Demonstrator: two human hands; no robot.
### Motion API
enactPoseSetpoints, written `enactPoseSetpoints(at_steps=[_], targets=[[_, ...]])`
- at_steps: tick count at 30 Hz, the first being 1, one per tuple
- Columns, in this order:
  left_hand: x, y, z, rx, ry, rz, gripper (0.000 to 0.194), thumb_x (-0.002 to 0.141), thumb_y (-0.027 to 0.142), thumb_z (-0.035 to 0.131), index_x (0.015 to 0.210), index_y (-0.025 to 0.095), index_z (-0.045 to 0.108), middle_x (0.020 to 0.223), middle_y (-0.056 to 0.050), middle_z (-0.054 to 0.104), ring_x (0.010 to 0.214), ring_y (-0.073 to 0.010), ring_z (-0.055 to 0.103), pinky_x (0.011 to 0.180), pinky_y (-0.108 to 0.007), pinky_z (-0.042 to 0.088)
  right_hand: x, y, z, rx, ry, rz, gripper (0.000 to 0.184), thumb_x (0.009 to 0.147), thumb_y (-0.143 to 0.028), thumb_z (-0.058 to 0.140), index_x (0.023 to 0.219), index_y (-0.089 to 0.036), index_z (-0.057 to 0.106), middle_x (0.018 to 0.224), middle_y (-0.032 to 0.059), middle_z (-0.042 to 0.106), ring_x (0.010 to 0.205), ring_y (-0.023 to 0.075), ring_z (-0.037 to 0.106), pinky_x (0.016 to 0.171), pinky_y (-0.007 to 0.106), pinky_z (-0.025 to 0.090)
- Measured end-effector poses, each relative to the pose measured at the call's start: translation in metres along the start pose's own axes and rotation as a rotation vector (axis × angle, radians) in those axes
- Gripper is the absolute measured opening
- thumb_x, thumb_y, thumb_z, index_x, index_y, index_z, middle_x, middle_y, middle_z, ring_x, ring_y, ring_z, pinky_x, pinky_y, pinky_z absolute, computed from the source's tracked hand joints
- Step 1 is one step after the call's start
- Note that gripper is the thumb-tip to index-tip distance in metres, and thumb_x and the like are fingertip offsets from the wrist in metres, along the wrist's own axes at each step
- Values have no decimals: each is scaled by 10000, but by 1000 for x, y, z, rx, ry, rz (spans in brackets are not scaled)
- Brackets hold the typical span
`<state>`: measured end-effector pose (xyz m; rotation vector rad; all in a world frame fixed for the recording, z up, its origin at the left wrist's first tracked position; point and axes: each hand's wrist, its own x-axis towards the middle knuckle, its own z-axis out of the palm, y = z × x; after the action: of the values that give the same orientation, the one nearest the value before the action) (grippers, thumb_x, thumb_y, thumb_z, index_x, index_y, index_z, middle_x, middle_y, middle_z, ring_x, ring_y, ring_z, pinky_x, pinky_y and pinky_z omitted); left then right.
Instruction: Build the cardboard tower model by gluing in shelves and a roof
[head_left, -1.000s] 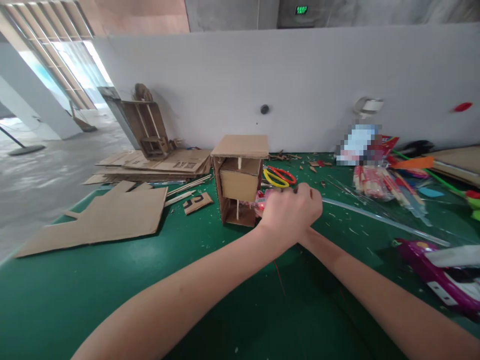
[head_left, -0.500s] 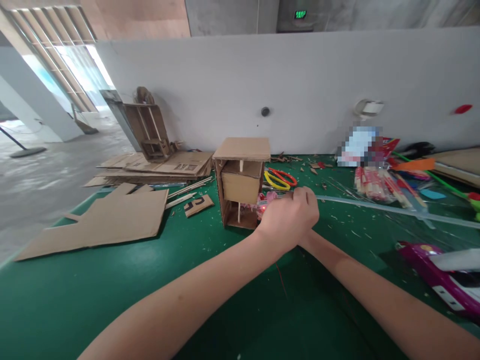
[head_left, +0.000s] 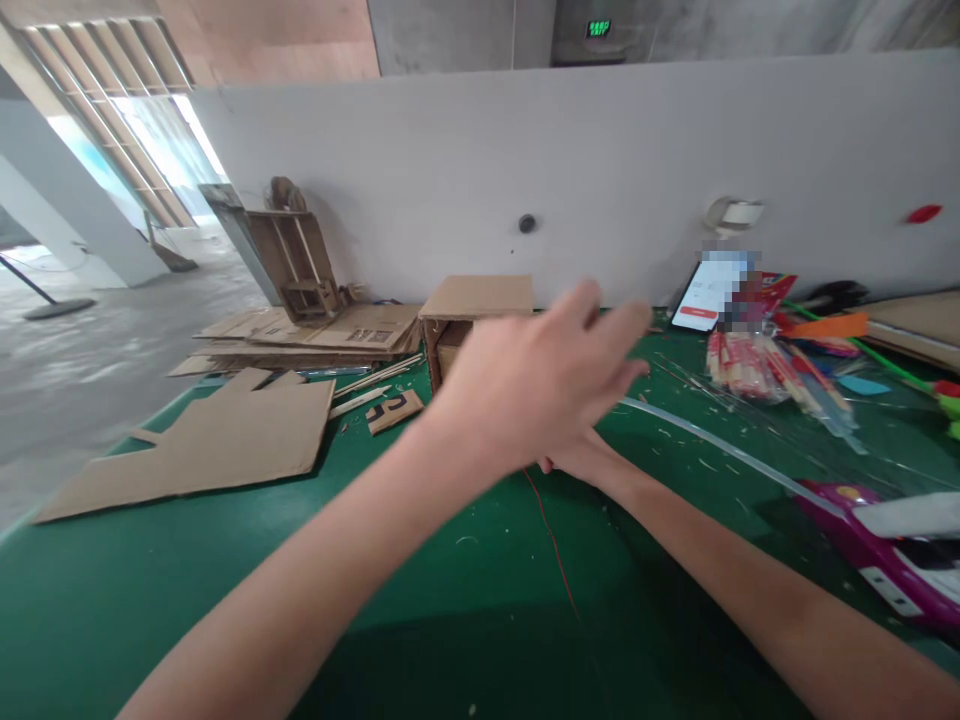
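Note:
My left hand (head_left: 536, 385) is raised in front of the cardboard box (head_left: 480, 295), blurred, with its fingers spread apart and nothing visible in them. It covers much of the box's front. Lower and partly behind it is my right hand (head_left: 581, 458), whose fingers are mostly hidden. A thin red wire (head_left: 556, 545) trails down from beside the right hand over the green table. From behind the hands, a long translucent strip (head_left: 712, 440) curves right towards a magenta and white object (head_left: 885, 560).
On the left lie a cut cardboard sheet (head_left: 247, 440), stacked cardboard (head_left: 360, 330), thin wooden sticks (head_left: 379, 372) and a small printed scrap (head_left: 395, 410). At the back right, a phone (head_left: 701, 295) leans near bagged red-and-white sticks (head_left: 742, 365). A white wall (head_left: 420, 180) stands behind.
My left hand has opened from a closed fist and lifted leftwards, now hiding the scissors and most of the box. The translucent strip's right end has swung down and it bends more. More red wire shows.

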<state>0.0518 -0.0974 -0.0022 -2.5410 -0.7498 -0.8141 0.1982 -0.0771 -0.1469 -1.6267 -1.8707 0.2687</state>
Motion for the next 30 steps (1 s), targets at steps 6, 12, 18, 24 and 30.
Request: enactPoseSetpoints(at_steps=[6,12,18,24,30], targets=[[-11,-96,-30,-255,-31,-56,790,789,589,644,1447,265,351,1415,-111,421,1306,-292,383,1056,-469,369,10,-14,-8,405,-391,226,363,888,-493,515,747,-174,614,416,-16,553,405,116,514,461,229,398],[-24,-145,1,-738,-399,-90,1111,721,677,654,1534,213,58,1586,-162,189,1381,-340,337,1026,-456,446,12,-21,-11,349,-382,207,402,899,-508,483,657,-193,546,432,6,568,429,134,538,488,260,409],[-22,-141,12,-889,-331,-164,904,710,519,743,1455,213,333,1470,-158,399,1271,-324,480,938,-381,516,9,-28,-11,288,-362,150,455,926,-454,436,534,-223,445,415,7,542,408,125,526,504,271,408],[-22,-144,16,-943,-322,-158,836,721,481,737,1428,222,374,1333,-133,542,1190,-295,546,940,-372,506,10,-26,-14,259,-406,130,542,926,-498,427,462,-220,451,410,34,551,404,132,525,536,289,435],[-23,-145,18,-939,-306,-161,841,710,486,744,1419,208,387,1334,-133,541,1208,-293,532,937,-342,506,11,-26,-17,262,-461,158,566,915,-542,436,450,-221,464,417,51,565,431,148,547,560,302,447]])
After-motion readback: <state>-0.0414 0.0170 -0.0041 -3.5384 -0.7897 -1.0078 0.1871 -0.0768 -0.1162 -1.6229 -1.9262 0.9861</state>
